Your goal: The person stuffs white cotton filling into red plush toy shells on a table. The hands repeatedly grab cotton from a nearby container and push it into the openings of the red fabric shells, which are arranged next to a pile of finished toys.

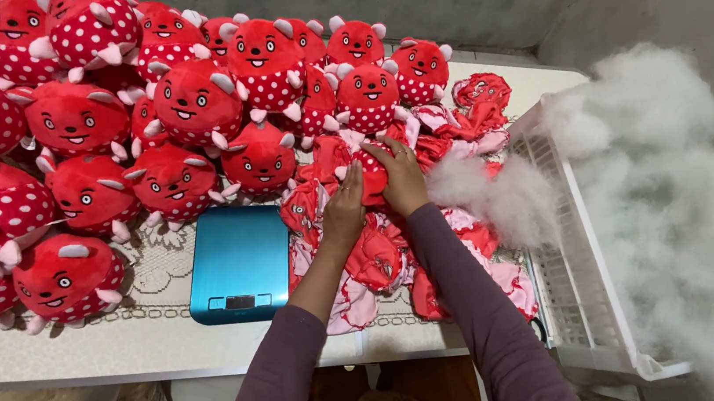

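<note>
Both hands press together on one unstuffed red toy skin [374,175], a limp cloth shell with white dots. The left hand [346,210] lies flat along its near-left side with the fingers closed onto the cloth, and the right hand [403,178] cups its far-right side, so the skin is clamped between the two. It looks very light, soft and floppy. It would sag if lifted by one corner, so a hold on the bunched body or at an opening edge seems safest, and nothing about it looks fragile or slippery.

Under and around both hands lies a heap of empty skins [398,258], red with pink lining. They are too tangled to count.

Just to the right of the right hand sits a tuft of white stuffing [498,194], spilling from a far larger cloud of stuffing [684,201] beyond one white plastic crate [574,292].

Just left of the left hand is one blue kitchen scale [239,257] on the tabletop [81,349].

Further left and ahead are the finished stuffed toys [180,113], red with faces, roughly twenty in view.
</note>
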